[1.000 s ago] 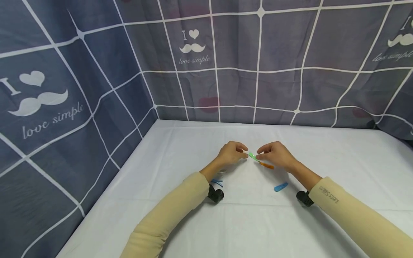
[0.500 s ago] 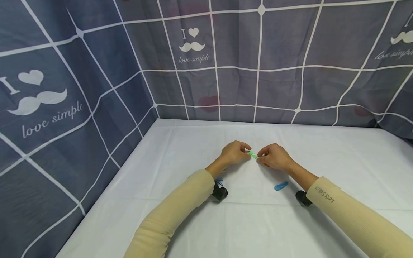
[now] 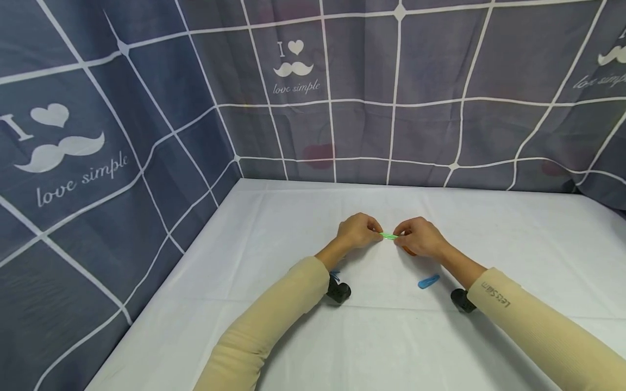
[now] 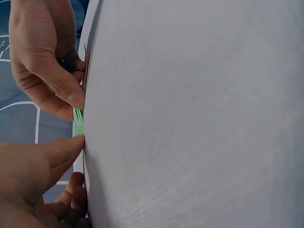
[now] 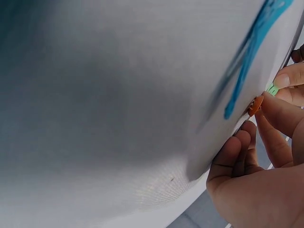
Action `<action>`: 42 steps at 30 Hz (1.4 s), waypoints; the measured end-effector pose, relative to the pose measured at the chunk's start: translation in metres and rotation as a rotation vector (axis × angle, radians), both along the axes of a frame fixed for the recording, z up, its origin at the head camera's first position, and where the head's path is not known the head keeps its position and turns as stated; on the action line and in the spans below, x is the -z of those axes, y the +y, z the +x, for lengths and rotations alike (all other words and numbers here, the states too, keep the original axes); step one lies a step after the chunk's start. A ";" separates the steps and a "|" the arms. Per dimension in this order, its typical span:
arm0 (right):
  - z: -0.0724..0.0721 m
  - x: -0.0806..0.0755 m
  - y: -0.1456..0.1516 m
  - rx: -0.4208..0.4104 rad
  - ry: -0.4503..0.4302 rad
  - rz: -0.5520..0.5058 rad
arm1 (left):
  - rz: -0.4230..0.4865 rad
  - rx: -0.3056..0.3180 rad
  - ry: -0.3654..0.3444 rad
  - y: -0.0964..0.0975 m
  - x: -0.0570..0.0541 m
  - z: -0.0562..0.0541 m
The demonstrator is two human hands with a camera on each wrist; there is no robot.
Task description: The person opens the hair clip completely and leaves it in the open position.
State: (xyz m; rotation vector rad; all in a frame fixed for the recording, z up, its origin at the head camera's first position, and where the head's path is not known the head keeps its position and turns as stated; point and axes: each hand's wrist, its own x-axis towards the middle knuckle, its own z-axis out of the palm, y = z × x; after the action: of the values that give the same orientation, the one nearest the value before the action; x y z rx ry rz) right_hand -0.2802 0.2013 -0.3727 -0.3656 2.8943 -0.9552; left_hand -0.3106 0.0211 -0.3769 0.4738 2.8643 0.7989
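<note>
A green hair clip [image 3: 389,236] spans the gap between both hands above the white table. My left hand [image 3: 360,231] pinches one end of it, and thumb and finger of my right hand [image 3: 420,237] pinch the other; the left wrist view shows the green clip [image 4: 79,122] between the two sets of fingertips. Just below the right fingers is an orange hair clip [image 3: 408,251], partly covered; whether it is linked to the green one I cannot tell. A blue hair clip [image 3: 429,281] lies on the cloth nearer the right wrist, large in the right wrist view.
Another blue clip [image 3: 335,275] lies beside the left wrist, mostly hidden by the arm and its black wrist camera [image 3: 338,292]. White cloth covers the table [image 3: 381,342]. A dark checked curtain [image 3: 362,130] hangs behind and on the left.
The left hand has moved right and taken hold of the green clip's free end. The clip has turned from slanting to nearly level, and the right fingers now cover more of the orange clip.
</note>
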 end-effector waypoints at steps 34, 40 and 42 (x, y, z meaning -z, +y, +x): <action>0.004 -0.003 0.003 0.006 -0.101 -0.204 | 0.243 0.166 -0.066 -0.021 -0.002 -0.003; 0.012 -0.010 0.001 -0.050 -0.107 -0.278 | 0.305 0.197 -0.052 -0.033 -0.004 0.002; 0.016 -0.012 -0.001 -0.070 -0.116 -0.311 | 0.327 0.211 -0.052 -0.037 -0.006 0.005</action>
State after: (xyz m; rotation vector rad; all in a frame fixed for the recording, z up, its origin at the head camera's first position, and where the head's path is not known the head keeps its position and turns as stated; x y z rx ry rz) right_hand -0.2645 0.2006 -0.3602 -0.4119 2.6119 -1.3672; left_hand -0.3058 -0.0163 -0.3708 0.7650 2.5857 1.2217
